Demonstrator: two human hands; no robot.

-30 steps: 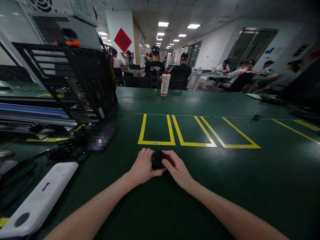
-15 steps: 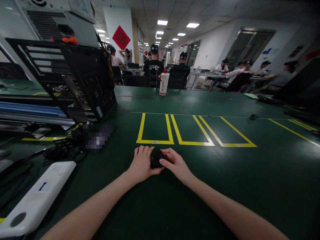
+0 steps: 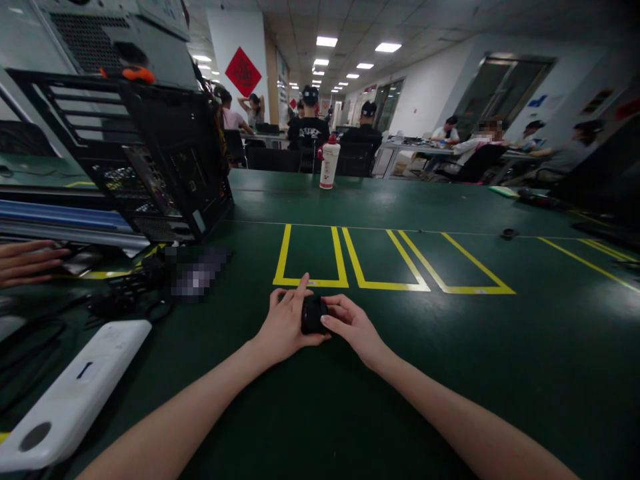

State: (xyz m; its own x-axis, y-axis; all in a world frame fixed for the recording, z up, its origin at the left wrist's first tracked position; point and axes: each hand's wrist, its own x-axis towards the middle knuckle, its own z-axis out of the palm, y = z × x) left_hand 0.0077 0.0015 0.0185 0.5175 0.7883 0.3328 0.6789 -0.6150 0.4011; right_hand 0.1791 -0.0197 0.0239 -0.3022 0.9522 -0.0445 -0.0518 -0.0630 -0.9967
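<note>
A small black block with rounded edges (image 3: pixel 313 317) is between my two hands, at or just above the green tabletop; its exact kind I cannot make out. My left hand (image 3: pixel 283 321) wraps its left side, thumb along the near edge, with the index finger lifted and pointing forward. From the right, my right hand (image 3: pixel 353 328) grips the block between thumb and bent fingers. Just beyond the hands, a rectangle of yellow tape (image 3: pixel 310 283) is marked on the green table (image 3: pixel 320 413).
At left stand a black open computer case (image 3: pixel 165 153), tangled black cables (image 3: pixel 107 303) and a long white device (image 3: pixel 80 393). Another person's hand (image 3: pixel 30 262) reaches in from the left edge. A white bottle with a red lid (image 3: pixel 328 165) stands at the table's far side.
My left index finger has lifted off the black block and straightened forward. Another person's hand has come into view at the left edge. The block stays in about the same spot.
</note>
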